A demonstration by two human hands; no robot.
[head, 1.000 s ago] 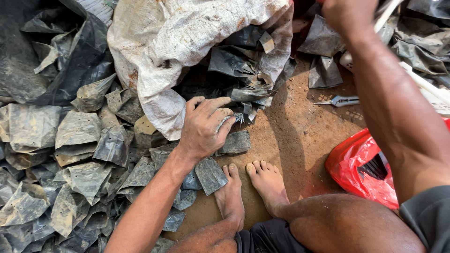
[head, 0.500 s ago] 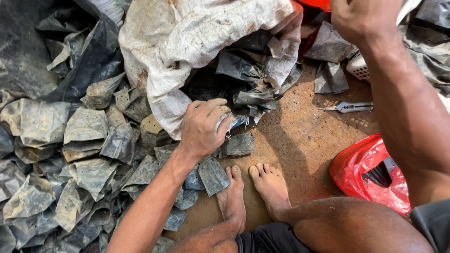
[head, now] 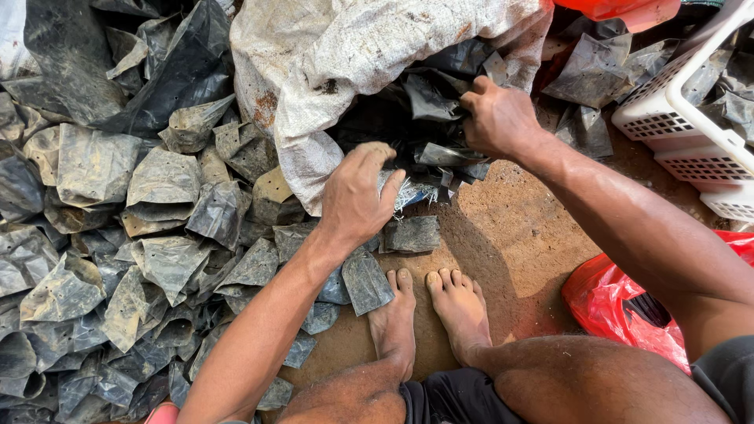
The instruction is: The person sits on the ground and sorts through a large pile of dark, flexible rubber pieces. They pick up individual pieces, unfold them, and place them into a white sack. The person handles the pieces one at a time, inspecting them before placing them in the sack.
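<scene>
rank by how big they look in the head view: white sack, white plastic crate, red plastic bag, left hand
1. white sack
2. white plastic crate, cut off by the frame edge
3. red plastic bag, partly hidden, so its rank against the crate is unsure
4. left hand

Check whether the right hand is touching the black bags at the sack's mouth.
Touching. The head view shows the right hand with its fingers curled into the black bags spilling from the white sack, no gap between them.
</scene>
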